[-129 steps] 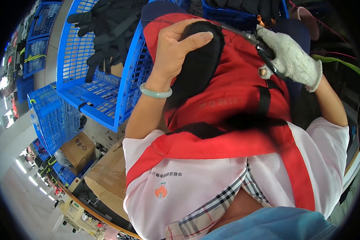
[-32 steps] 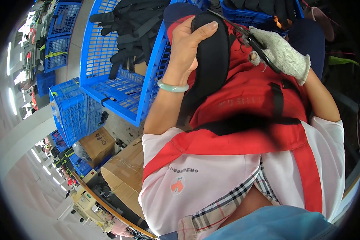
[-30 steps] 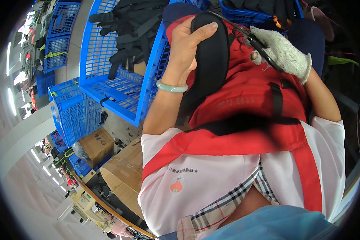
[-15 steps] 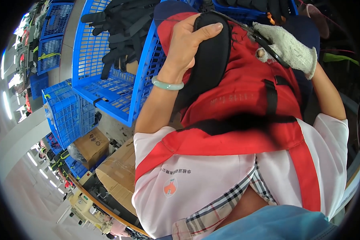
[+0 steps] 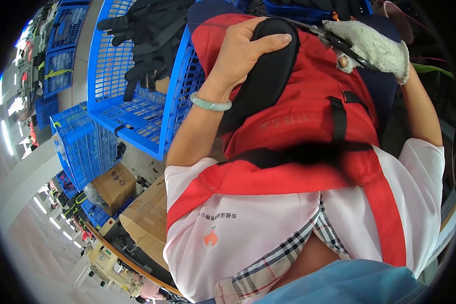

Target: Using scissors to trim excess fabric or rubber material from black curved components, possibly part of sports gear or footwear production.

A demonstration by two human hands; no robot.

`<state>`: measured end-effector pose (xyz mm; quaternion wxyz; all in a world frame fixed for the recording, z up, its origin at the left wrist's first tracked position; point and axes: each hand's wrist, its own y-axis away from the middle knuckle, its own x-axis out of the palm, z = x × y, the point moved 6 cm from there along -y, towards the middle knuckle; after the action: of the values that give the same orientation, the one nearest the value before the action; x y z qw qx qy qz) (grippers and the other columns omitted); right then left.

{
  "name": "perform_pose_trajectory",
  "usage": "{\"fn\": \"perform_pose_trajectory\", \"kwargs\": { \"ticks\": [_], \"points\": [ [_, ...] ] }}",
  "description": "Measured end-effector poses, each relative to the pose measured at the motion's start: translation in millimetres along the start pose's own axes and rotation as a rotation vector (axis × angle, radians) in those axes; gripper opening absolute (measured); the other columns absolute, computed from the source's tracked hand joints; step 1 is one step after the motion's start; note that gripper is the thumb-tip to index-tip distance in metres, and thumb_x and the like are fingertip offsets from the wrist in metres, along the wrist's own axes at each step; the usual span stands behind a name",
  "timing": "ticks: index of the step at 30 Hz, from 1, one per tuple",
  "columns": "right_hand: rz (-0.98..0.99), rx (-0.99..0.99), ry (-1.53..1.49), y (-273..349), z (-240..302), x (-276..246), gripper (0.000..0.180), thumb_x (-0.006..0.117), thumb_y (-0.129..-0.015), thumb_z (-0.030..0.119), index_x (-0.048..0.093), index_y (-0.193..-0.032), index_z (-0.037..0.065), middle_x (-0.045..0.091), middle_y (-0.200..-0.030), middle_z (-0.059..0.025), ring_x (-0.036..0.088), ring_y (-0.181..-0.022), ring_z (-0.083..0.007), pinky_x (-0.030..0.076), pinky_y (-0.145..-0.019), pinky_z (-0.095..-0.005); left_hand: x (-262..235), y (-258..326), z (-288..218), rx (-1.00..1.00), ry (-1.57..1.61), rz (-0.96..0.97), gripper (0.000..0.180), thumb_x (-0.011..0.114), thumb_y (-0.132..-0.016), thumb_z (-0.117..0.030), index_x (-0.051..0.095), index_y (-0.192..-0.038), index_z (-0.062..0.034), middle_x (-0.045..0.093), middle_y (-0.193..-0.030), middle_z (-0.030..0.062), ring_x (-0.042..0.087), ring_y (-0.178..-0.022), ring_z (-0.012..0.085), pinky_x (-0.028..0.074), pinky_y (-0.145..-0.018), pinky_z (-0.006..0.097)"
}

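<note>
My bare left hand (image 5: 239, 57), with a pale green bangle at the wrist, grips a black padded strap (image 5: 271, 68) with a rounded end. Its thumb presses on the pad's upper face and the other fingers are partly hidden. The strap lies over the red apron (image 5: 294, 116) on my lap. A whitish knit glove covers my right hand (image 5: 377, 46), a bare fingertip showing; it is closed round the black handles of a pair of scissors (image 5: 345, 49). The blades point left to the far edge of the pad, and I cannot tell whether they touch it.
Left of my lap stands a blue plastic crate (image 5: 137, 133) holding many black straps (image 5: 154, 38). Another blue crate (image 5: 289, 11) with black pieces is at the far side. Stacked blue crates (image 5: 83, 147), cardboard boxes (image 5: 146, 220) and a sewing machine (image 5: 100, 258) are further left.
My right hand and the scissors have shifted slightly right, away from the pad. The left hand keeps its grip on the strap, which has moved a little.
</note>
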<state>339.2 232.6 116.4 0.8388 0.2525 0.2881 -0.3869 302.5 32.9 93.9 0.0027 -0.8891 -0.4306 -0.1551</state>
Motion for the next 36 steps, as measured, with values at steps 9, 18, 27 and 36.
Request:
{"fn": "perform_pose_trajectory", "kwargs": {
  "ticks": [9,18,27,36],
  "points": [
    [-0.337,-0.144,-0.47,-42.0,13.7,11.3,0.055,0.065,-0.086,0.016,0.043,-0.136,0.007,0.068,-0.092,-0.0058,0.06,-0.065,-0.0083,0.048,-0.05,-0.0185,9.2,-7.3,-11.1,0.59,-0.374,-0.353,0.017,0.065,-0.084,-0.004,0.056,-0.099,-0.0022,0.053,-0.095,0.005,0.053,-0.075,0.013,0.045,-0.069,0.025],
    [-0.85,-0.245,-0.548,-21.3,13.3,-41.8,0.023,0.062,-0.086,0.01,0.054,-0.106,0.001,0.059,-0.075,-0.0038,0.058,-0.057,-0.0091,0.045,-0.045,-0.0203,49.8,38.3,-31.6,0.348,-0.371,-0.038,0.029,0.068,-0.075,-0.001,0.062,-0.104,-0.0016,0.062,-0.101,0.0086,0.059,-0.085,0.017,0.048,-0.074,0.028],
    [-0.631,-0.035,-0.41,-38.7,21.9,19.8,0.046,0.073,-0.08,0.036,0.055,-0.102,0.0,0.058,-0.077,-0.0122,0.058,-0.068,-0.0277,0.047,-0.064,-0.0344,-26.5,1.4,-19.2,0.462,0.373,-0.337,0.033,0.061,-0.086,0.002,0.055,-0.118,-0.0039,0.061,-0.11,0.0076,0.061,-0.099,0.0207,0.05,-0.09,0.037],
    [-0.267,0.154,-0.265,-16.2,20.5,46.7,0.067,0.08,-0.066,0.041,0.049,-0.11,0.0,0.058,-0.076,-0.0159,0.062,-0.072,-0.0313,0.048,-0.065,-0.0388,-36.4,7.7,-7.6,0.395,0.449,-0.272,0.041,0.061,-0.081,0.011,0.054,-0.118,-0.0047,0.06,-0.111,0.0067,0.06,-0.103,0.0183,0.048,-0.097,0.035]
  ]
}}
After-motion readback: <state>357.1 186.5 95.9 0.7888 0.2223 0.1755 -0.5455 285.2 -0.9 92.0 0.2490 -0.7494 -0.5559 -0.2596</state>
